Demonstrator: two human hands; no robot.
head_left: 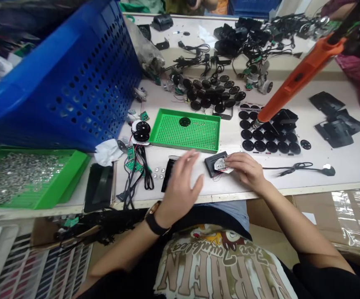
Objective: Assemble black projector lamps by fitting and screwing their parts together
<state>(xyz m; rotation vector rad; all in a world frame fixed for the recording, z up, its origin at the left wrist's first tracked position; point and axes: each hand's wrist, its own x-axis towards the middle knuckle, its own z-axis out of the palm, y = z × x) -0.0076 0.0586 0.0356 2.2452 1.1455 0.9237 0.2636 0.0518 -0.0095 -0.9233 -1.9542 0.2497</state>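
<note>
My left hand [183, 182] hovers over the table's front edge with its fingers stretched out and slightly blurred, above a black plastic piece [167, 174]. My right hand [245, 168] rests on a small black module [217, 164] with a silver metal part and thin red wires; its fingers press on the module's right side. A green mesh tray [198, 137] lies just beyond both hands with one black disc [184, 121] in it.
A big blue perforated crate [74, 79] leans at the left. A green tray of small metal parts [27, 178] sits at the front left. Several black discs [263, 141], black plates [335, 120], cables and an orange hanging tool [301, 77] fill the right and back.
</note>
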